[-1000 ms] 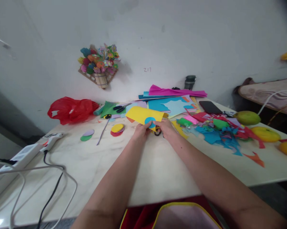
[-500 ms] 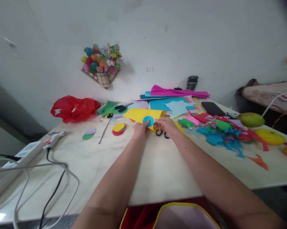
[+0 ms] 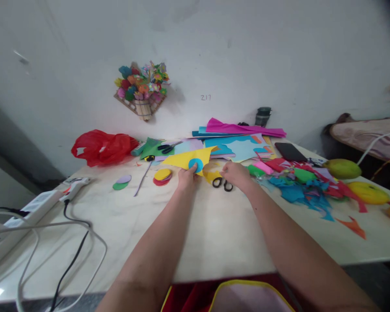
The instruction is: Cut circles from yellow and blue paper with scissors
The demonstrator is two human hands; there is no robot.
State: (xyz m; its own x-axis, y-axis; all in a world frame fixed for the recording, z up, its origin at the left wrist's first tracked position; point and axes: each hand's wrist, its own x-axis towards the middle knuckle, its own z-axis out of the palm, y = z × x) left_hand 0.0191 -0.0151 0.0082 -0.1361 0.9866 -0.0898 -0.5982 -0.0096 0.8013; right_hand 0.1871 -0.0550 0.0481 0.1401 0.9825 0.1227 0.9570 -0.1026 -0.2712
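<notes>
Between the thumb and fingers of my left hand (image 3: 187, 177) is a sheet of yellow paper (image 3: 185, 158), with a blue paper circle (image 3: 195, 165) pressed flat on it under the thumb. My right hand (image 3: 236, 173) is just to the right, its fingers pinched together. A blurred yellow piece (image 3: 211, 172) shows between the sheet and these fingertips; whether they grip it is unclear. Black scissor handles (image 3: 222, 183) lie on the table just below my right hand. To the left are a stack of paper circles with a yellow one (image 3: 162, 174) on top, and a lilac circle (image 3: 124, 178) over a green one.
Coloured scraps (image 3: 307, 184), a phone (image 3: 290, 152) and mangoes (image 3: 368, 193) are at the right. Paper sheets (image 3: 243, 149) lie at the back. Another pair of scissors (image 3: 167, 148) and a red plastic bag (image 3: 104, 147) are back left. Power strips with cables (image 3: 74, 188) occupy the left edge.
My right hand has moved right, away from the blue circle and the sheet's edge. My left hand has shifted slightly left with the yellow paper, and the scissor handles show more fully.
</notes>
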